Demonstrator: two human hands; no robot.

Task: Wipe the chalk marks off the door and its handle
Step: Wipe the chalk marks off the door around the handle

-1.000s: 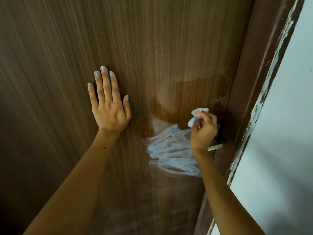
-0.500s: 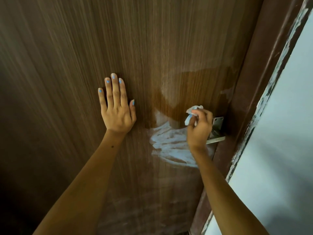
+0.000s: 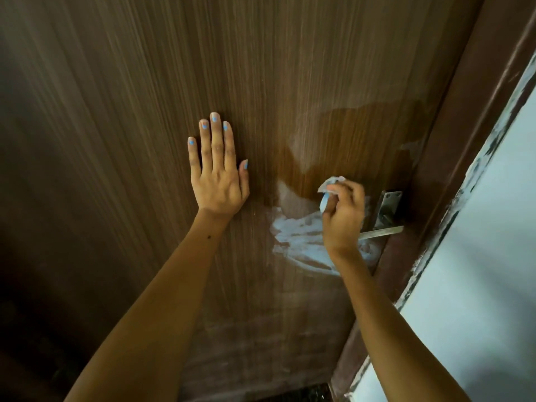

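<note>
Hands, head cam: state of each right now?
Left hand: open, flat against the door, holding nothing.
Right hand: closed on a crumpled white wipe, just above the chalk marks.

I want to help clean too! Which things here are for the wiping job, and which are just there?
For the job: the door, its handle, the chalk marks, the wipe pinched in the right hand, and the left hand flat on the door.

Just there: the door frame and the pale wall.
</note>
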